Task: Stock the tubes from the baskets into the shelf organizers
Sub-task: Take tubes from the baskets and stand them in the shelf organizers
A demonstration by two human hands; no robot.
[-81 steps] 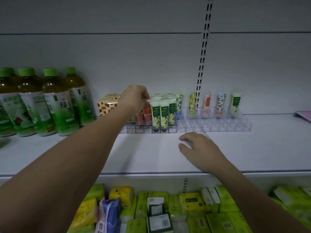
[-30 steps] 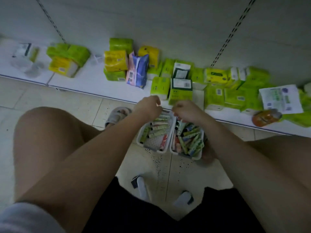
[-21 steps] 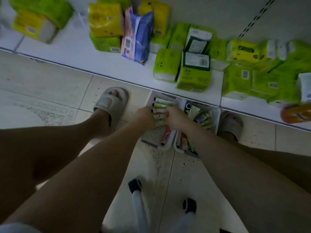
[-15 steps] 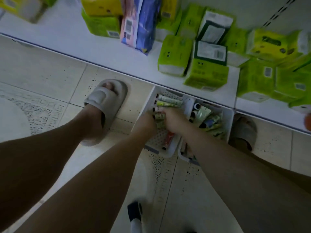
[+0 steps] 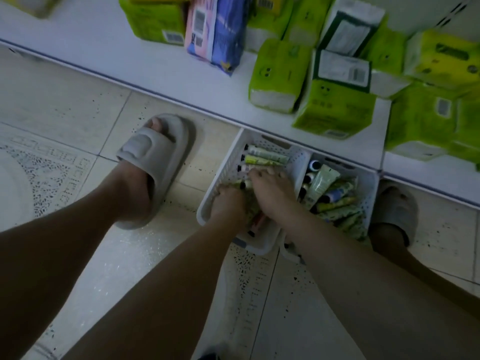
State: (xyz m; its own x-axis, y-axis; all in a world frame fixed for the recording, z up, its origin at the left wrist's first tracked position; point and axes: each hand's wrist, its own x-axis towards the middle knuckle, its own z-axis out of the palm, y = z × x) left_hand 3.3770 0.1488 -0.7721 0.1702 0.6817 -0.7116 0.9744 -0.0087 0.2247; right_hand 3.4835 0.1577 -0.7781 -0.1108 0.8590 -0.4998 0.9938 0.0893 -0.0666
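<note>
Stretching across the top of the view, the bottom shelf (image 5: 145, 66) carries green tissue packs (image 5: 335, 105) and a pink and blue pack (image 5: 215, 29), and the tiled floor (image 5: 65, 105) below it holds everything else. A grey slipper (image 5: 155, 162) sits on the floor left of two white baskets standing side by side against the shelf edge. The left basket (image 5: 223, 175) holds a few tubes (image 5: 265, 157) lying flat with dark caps to the left; the right basket (image 5: 368, 183) is piled with many more. Both hands are down in the left basket: the left hand (image 5: 228, 203) has its fingers curled into the tubes and looks to be gripping a bunch, while the right hand (image 5: 272, 190) lies over the tubes with fingers bent, and I cannot tell whether it has hold of any. These tubes look light, soft-walled and smooth, so a handful may slide apart; taking each near the stiff cap end, or gathering several side by side, seems the surest hold.
</note>
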